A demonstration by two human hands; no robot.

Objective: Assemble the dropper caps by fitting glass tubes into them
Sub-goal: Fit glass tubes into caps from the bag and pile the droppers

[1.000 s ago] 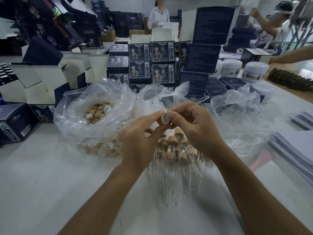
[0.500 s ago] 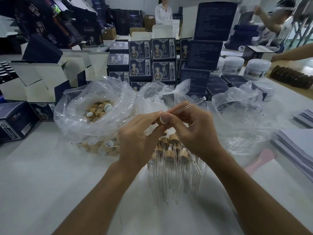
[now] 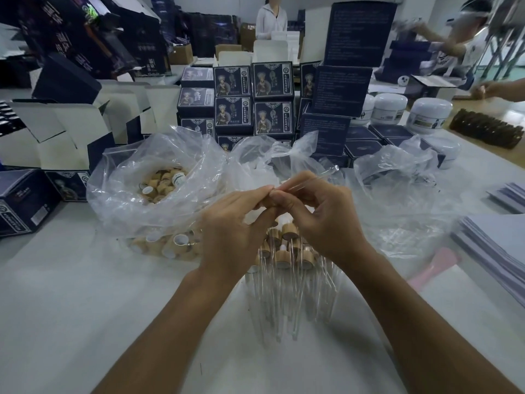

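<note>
My left hand [image 3: 235,223] and my right hand [image 3: 318,214] meet fingertip to fingertip above the table. The left pinches a dropper cap, now almost hidden between the fingers. The right pinches a clear glass tube [image 3: 312,179] that slants up and to the right from the cap. Below the hands lies a pile of assembled droppers [image 3: 287,257], wooden caps at the far end and glass tubes pointing toward me. A clear plastic bag [image 3: 127,194] on the left holds several loose wooden caps [image 3: 162,183].
Crumpled empty plastic bags [image 3: 397,180] lie to the right. Dark printed boxes [image 3: 252,100] are stacked behind, white jars [image 3: 431,112] at back right, stacked paper sheets [image 3: 494,245] at the right edge. Open cartons [image 3: 56,132] stand left. Other people work at the back.
The cap's open end was visible between my fingertips a second ago; now the glass tube is in line with it and the cap is hidden by the fingers. Both hands rose slightly.
</note>
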